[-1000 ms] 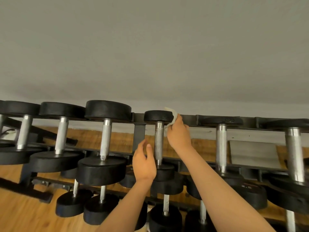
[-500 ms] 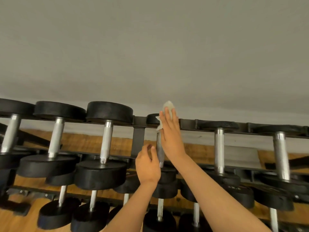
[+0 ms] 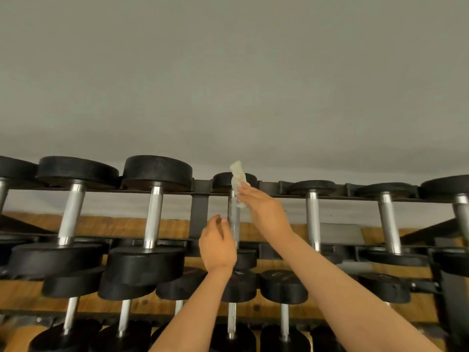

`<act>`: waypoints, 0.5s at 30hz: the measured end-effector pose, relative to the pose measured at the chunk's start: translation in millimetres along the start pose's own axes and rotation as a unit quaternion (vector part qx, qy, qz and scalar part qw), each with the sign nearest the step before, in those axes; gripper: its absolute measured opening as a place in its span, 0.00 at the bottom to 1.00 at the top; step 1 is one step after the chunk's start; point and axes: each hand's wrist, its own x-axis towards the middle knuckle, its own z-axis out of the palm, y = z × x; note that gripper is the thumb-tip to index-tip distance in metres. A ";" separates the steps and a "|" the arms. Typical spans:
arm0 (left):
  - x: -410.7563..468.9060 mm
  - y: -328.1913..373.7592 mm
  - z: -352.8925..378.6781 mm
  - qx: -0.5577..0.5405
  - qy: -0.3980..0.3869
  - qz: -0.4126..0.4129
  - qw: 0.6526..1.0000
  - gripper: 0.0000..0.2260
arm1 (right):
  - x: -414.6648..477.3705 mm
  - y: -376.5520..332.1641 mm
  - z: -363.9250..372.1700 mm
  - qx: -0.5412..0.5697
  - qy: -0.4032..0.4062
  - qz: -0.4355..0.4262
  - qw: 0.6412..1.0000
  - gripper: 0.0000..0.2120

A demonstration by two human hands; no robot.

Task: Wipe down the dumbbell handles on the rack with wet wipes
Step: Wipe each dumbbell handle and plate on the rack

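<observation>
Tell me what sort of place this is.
Most likely a gym's free-weights area: a tiered black rack, rows of black dumbbells with steel handles resting on it, and a wood floor beneath. The right hand holds a wet wipe to one handle.

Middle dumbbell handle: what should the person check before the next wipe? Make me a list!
1. Wet wipe held by right hand: ok.
2. Wet wipe at the dumbbell handle: ok, by its top end.
3. Left hand steadying the dumbbell handle: cannot tell; it is beside it, contact unclear.
4. Dumbbell sitting on the rack: ok, both ends rest on the rails.
5. Dumbbell handle clean: not ok, dark specks show near the top.
</observation>
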 end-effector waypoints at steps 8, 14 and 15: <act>-11.3 10.2 6.2 0.114 0.073 0.069 0.988 0.19 | -60.3 52.9 -78.3 0.061 0.106 0.078 0.989 0.22; -63.2 74.8 73.8 0.051 -0.005 0.125 0.991 0.24 | -80.9 96.4 -114.1 0.040 0.103 0.119 0.987 0.16; -71.6 84.5 90.8 0.039 -0.031 0.114 0.992 0.23 | -78.7 104.3 -114.1 0.031 0.094 0.123 0.987 0.16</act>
